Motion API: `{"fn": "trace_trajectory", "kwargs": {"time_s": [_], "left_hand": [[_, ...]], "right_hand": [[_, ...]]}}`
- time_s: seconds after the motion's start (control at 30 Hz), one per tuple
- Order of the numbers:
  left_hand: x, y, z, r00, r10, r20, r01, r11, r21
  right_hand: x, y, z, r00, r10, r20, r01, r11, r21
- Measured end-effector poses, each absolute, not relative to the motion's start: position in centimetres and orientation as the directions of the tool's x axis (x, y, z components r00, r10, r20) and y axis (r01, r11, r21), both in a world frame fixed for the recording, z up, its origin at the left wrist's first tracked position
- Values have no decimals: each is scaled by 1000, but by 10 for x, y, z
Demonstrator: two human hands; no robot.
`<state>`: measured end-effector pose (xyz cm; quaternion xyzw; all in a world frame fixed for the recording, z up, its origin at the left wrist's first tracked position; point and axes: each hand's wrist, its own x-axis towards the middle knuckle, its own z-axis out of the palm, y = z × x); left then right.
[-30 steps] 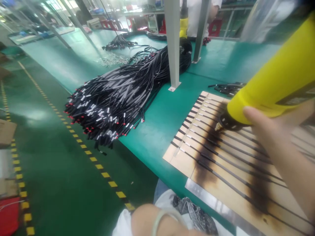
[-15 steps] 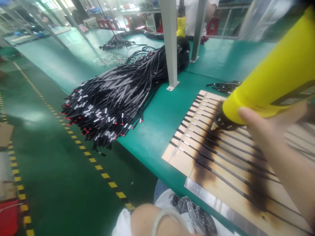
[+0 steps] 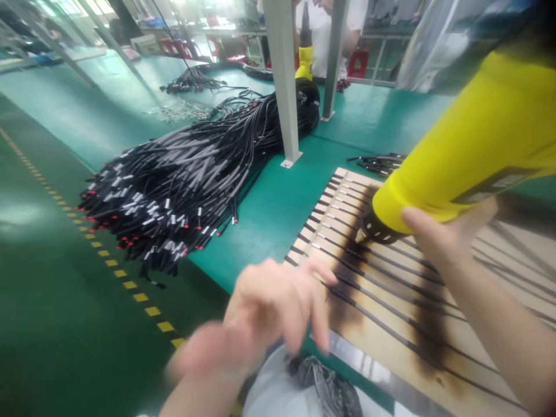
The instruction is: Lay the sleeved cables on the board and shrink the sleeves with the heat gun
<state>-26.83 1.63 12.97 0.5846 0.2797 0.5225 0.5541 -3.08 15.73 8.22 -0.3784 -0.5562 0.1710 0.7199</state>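
Note:
My right hand grips a yellow heat gun, its black nozzle pointing down and left over a wooden board. Most of that hand's fingers are hidden behind the gun. Thin black cables with white labels lie side by side across the board, their ends at its left edge. Dark scorch bands run under them. My left hand, somewhat blurred, is over the board's near left corner with thumb and fingers apart. It holds nothing visible; whether a fingertip touches the nearest cable, I cannot tell.
A large bundle of black cables with red tips lies left on the green table, overhanging its edge. A grey post rises behind the board. Another yellow heat gun stands farther back, near a person in white.
My left hand has come up from the bottom edge to the board's near left corner, fingers spreading. The heat gun stays over the cables in my right hand. The view has shifted slightly right.

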Motion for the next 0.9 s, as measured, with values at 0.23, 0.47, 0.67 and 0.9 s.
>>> {"fn": "trace_trajectory", "kwargs": {"time_s": [0.23, 0.47, 0.67, 0.9], "left_hand": [[-297, 89, 52, 95, 968, 230, 113, -240, 964], [-308, 107, -7, 235, 967, 99, 165, -140, 976], [-303, 104, -4, 366, 927, 81, 228, -173, 958], [-304, 103, -1, 377, 924, 72, 267, -183, 946]], "right_hand": [[-44, 153, 96, 285, 635, 718, 172, 703, -690], [-45, 146, 101, 321, 651, 688, 227, 652, -723], [-37, 136, 95, 300, 703, 644, 163, 628, -761], [-27, 117, 84, 326, 722, 610, 143, 600, -787]]}}
